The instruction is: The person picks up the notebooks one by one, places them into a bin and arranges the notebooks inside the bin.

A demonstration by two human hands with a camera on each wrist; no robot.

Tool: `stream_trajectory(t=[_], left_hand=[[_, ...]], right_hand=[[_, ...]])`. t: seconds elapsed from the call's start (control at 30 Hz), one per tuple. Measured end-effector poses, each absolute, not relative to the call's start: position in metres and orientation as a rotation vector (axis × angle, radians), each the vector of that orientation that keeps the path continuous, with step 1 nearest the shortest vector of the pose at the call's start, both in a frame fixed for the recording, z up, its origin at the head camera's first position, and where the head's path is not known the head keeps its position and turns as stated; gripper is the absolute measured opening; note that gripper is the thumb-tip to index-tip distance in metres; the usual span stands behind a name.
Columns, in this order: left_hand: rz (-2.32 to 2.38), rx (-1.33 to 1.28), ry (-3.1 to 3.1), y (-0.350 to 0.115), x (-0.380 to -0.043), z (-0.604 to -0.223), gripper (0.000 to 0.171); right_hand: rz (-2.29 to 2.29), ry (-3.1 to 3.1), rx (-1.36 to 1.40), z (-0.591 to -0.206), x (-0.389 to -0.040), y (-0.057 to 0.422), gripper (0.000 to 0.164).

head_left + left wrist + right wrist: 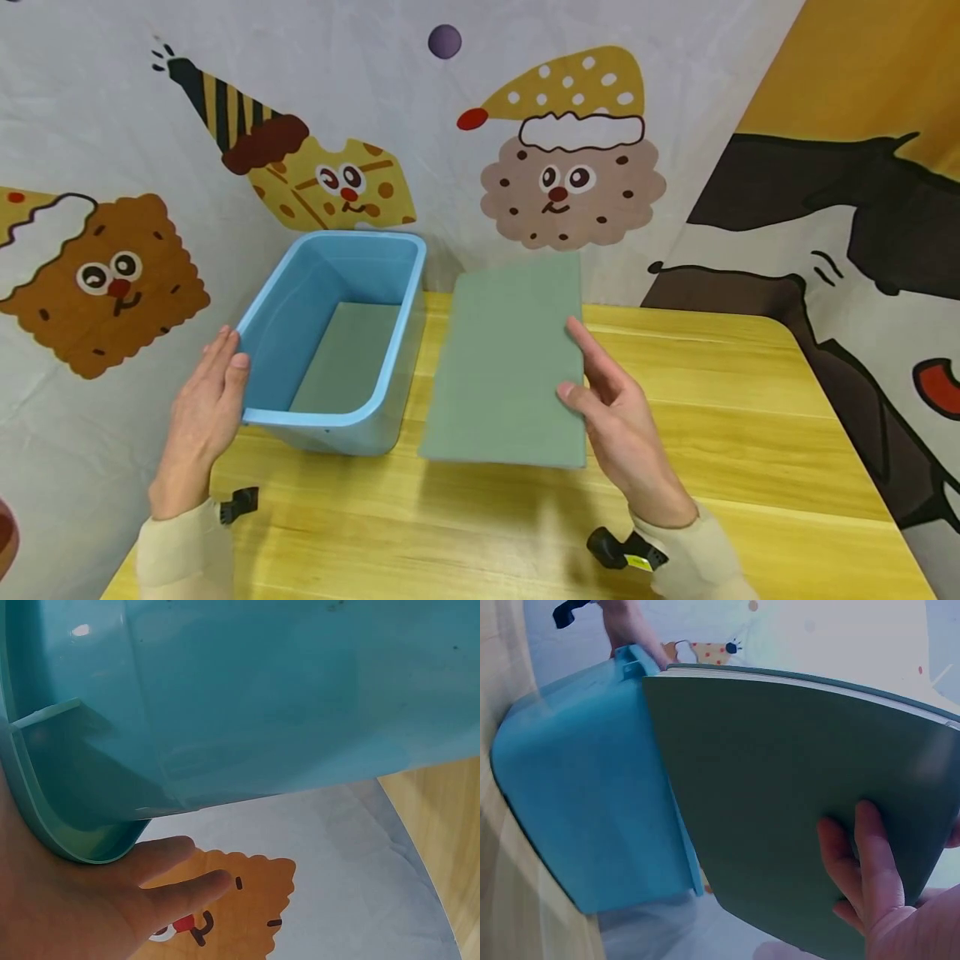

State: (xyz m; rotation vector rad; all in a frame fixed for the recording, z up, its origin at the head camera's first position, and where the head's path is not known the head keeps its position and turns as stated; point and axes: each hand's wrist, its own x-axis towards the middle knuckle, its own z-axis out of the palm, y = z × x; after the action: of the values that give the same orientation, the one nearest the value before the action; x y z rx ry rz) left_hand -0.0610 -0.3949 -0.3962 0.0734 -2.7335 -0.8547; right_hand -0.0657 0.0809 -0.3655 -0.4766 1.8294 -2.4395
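My right hand grips a green notebook by its right edge, thumb on the upper cover and fingers spread against the underside. White page edges show between its covers in the right wrist view. The notebook is held above the table, just right of a light blue plastic bin. Against the bin's left rim rests my left hand, its fingers straight along the outer side. Inside the bin, a flat green item, similar in colour to the notebook, lies on the bottom.
The bin stands at the back left of a yellow wood-grain table. Behind it hangs a pale cloth backdrop printed with cartoon biscuits and cheese. The table's right edge runs diagonally towards the front.
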Motion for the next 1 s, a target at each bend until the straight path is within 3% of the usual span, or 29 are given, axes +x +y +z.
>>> stream_trajectory(t=[1.0], left_hand=[[-0.903, 0.084, -2.723, -0.396, -0.06, -0.395, 0.067]], right_hand=[[-2.589, 1.554, -0.544, -0.345, -0.108, -0.005, 0.068]])
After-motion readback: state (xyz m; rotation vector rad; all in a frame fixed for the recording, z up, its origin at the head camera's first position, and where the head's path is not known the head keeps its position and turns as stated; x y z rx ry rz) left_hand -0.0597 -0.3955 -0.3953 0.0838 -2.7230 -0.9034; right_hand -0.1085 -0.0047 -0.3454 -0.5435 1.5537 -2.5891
